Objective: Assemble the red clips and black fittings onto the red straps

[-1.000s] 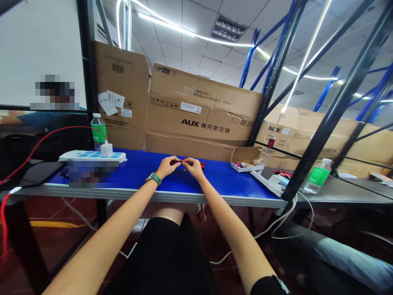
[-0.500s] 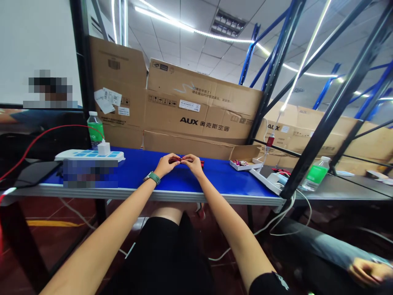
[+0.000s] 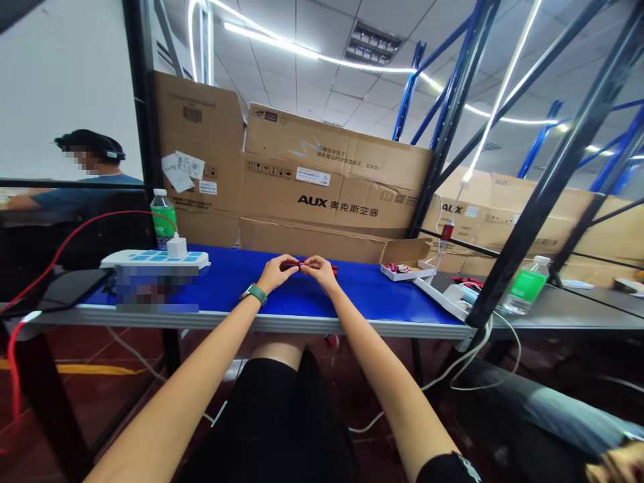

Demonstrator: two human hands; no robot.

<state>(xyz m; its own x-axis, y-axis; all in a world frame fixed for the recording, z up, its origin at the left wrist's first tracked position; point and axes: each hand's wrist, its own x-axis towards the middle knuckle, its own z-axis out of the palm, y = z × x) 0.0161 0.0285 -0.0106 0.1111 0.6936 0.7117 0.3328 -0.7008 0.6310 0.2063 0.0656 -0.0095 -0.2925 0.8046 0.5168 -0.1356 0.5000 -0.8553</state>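
Above the blue tabletop [image 3: 226,288], my left hand [image 3: 276,272] and my right hand [image 3: 318,270] meet fingertip to fingertip. Both are closed in a pinch. Something small and dark shows between the fingertips, too small and covered to name. Behind the hands lies a red item [image 3: 335,270], mostly hidden by my right hand, so its kind is unclear. A watch with a green band [image 3: 258,294] is on my left wrist.
A white power strip [image 3: 151,259] with a plugged-in charger and a green-labelled bottle [image 3: 164,218] stand left. At right sit an open small box [image 3: 410,270] with colourful pieces, another power strip [image 3: 443,300] and a shelf post [image 3: 523,181]. Cardboard [image 3: 322,188] closes the back.
The view has shifted slightly, so the scene sits a little lower and further right. Both hands stay pinched together in the same place over the table.
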